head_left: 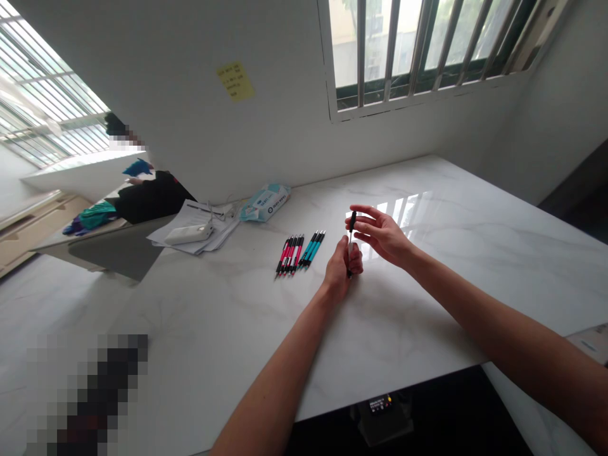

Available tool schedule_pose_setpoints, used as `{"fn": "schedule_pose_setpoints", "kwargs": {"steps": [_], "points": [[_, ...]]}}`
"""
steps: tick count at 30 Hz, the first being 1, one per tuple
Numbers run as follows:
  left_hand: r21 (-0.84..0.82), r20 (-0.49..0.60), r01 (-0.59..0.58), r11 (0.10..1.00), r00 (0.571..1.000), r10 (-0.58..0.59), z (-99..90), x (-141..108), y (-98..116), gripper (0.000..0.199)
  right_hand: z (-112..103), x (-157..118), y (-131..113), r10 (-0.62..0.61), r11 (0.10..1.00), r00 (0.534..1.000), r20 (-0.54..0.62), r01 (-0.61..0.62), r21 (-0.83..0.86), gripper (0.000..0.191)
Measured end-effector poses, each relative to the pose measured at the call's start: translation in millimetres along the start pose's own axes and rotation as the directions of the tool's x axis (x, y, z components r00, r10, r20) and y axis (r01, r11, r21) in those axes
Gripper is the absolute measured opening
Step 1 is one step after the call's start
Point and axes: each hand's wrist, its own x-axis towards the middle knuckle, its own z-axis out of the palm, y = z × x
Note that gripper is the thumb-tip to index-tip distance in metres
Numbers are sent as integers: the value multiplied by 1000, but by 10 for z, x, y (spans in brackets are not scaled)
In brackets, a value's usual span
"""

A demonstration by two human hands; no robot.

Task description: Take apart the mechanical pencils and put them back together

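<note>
My left hand (pixel 339 269) is closed around the lower part of a slim pen (pixel 352 221), which stands nearly upright. The pen has a pale shaft and a black upper part; its lower end shows as a dark tip below my fist. My right hand (pixel 382 235) is at the top of the pen, its fingers loosely bent about the black part. To the left of my hands, several red-and-black pens (pixel 289 255) lie side by side on the white marbled table (pixel 427 297). Beside them is a small row of blue-and-black pens (pixel 312 250).
Behind the pens lies a packet of wipes (pixel 266 202). Papers (pixel 204 244) with a white device (pixel 190 234) on them are further left. Another person (pixel 149 190) is at the far left. A yellow note (pixel 236 81) sticks to the wall beside a barred window (pixel 418 57).
</note>
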Motion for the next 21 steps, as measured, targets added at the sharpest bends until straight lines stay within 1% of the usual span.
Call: {"fn": "schedule_pose_setpoints", "kwargs": {"steps": [5,9,11,15,19,21], "points": [[-4,-9,0,1000,1000,0,48,3,-32,57,-37,30,-14,-57,990,998,17,59,-130,44],[28,-13,-11,1000,1000,12,62,-7,-38,60,-52,47,22,-107,979,993,-46,97,-180,42],[39,-18,-24,999,1000,25,68,-13,-43,60,-47,44,16,-97,982,993,-64,85,-168,42],[33,-19,-27,999,999,27,73,-15,-53,59,-33,25,-57,-48,995,998,-50,43,-88,39],[17,-18,-2,1000,1000,3,57,5,-67,60,-68,27,-154,-59,998,997,-55,59,-10,36],[16,-14,0,1000,1000,0,46,16,-76,60,-97,33,-190,-62,998,998,-32,63,20,34]]}}
